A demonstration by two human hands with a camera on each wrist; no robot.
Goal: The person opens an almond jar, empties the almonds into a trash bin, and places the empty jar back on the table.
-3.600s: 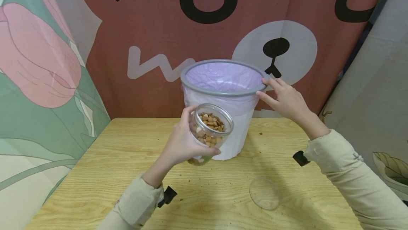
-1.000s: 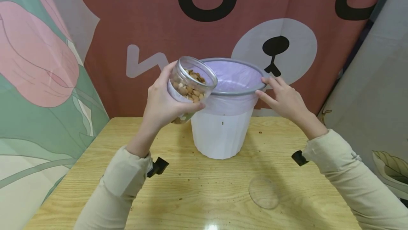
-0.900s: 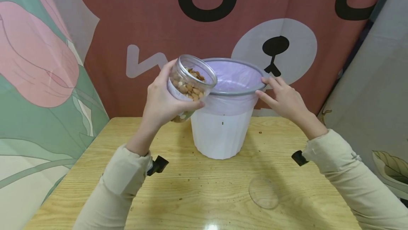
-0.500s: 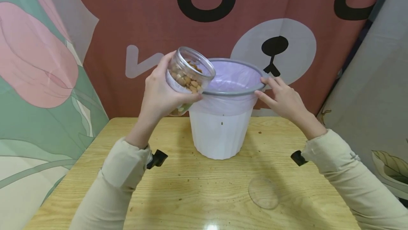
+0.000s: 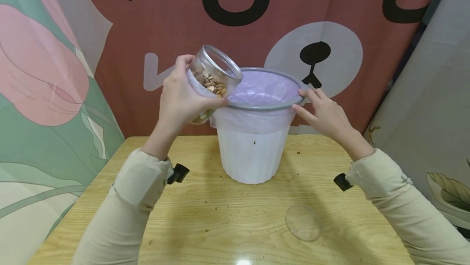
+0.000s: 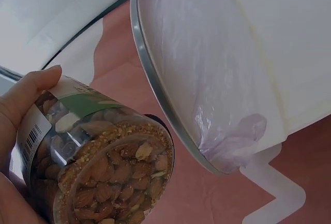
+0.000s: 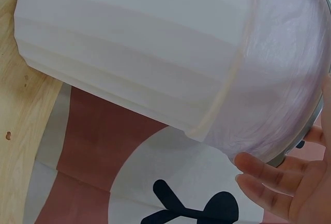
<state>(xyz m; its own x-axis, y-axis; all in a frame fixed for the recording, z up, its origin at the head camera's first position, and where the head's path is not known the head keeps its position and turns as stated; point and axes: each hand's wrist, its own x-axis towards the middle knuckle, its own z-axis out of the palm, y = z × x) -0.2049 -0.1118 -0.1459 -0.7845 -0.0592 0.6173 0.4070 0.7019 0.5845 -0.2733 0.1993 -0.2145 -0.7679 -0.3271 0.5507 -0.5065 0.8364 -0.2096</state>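
Note:
In the head view, my left hand (image 5: 181,97) grips a clear jar of almonds (image 5: 205,79), its thumb across the front. The jar leans right, its open mouth beside the left rim of a white trash can (image 5: 253,156). Almonds also show through the jar's base (image 6: 121,182) in the left wrist view. A thin purple bag (image 5: 264,87) lines the can and folds down outside beneath the grey rim (image 5: 257,107). On the rim's right side rest the thumb and fingertips of my right hand (image 5: 324,114), with several fingers extended outside the can in the right wrist view.
A clear round lid (image 5: 302,222) lies on the wooden table (image 5: 205,199), front right of the can. Small brown crumbs are scattered over the tabletop. Behind stands a red printed curtain (image 5: 165,24), with a floral one (image 5: 44,73) to the left.
My left hand has raised the jar from in front of the can to its upper left rim and tipped it further right. The nuts have shifted inside. The right hand has stayed at the rim.

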